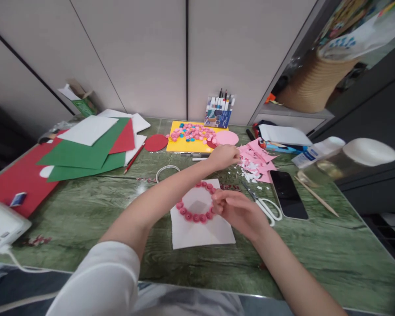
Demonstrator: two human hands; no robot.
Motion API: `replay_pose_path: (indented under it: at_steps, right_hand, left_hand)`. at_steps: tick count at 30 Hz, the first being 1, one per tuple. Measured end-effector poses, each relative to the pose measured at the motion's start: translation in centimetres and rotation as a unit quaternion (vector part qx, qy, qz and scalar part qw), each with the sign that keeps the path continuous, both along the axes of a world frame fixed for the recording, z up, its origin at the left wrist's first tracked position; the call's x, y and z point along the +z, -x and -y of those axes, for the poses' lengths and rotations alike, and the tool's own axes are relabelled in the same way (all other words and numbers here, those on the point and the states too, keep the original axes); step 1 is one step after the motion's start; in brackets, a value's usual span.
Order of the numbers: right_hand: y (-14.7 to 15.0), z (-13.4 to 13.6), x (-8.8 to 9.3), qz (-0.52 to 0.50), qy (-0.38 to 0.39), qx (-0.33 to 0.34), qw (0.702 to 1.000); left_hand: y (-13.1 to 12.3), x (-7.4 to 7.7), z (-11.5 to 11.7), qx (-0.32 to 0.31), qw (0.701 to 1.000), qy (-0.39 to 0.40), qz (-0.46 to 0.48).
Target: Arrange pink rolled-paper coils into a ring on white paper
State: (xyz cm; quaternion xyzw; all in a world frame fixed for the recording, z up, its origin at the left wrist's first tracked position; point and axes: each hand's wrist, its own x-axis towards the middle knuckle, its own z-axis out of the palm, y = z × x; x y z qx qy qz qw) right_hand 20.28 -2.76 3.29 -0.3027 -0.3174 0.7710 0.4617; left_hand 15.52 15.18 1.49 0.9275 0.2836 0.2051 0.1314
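A ring of small pink and red paper coils (195,213) lies on a white sheet (200,230) on the green table. My right hand (238,210) rests at the ring's right edge, fingers curled and pinched together; what they hold is hidden. My left hand (224,156) reaches far forward, fingers closed, between the yellow sheet (176,142) with several pink and blue coils and the pile of pink paper scraps (256,162). What it grips I cannot make out.
Scissors (266,205) and a black phone (288,195) lie right of the ring. A wooden stick (316,197), glue bottle (316,151), jar (352,160), marker pack (219,112), red disc (156,142), pink disc (226,138), wire ring (166,171), green, red and white paper sheets (85,151).
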Motion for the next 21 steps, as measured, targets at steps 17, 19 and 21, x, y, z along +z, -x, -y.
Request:
replay_pose_path:
  at_steps: [17, 19, 21]
  right_hand:
    - [0.3, -0.2, -0.2, 0.033, 0.008, -0.011, 0.999]
    - [0.3, -0.2, -0.2, 0.039, 0.008, -0.011, 0.999]
    - [0.3, -0.2, -0.3, 0.04, 0.007, -0.013, 0.999]
  left_hand:
    - [7.0, -1.1, -7.4, 0.235, 0.97, 0.019, -0.058]
    - [7.3, -1.3, -7.6, 0.242, 0.968, 0.028, -0.067]
    - [7.0, -1.7, -7.5, 0.237, 0.968, 0.032, -0.071]
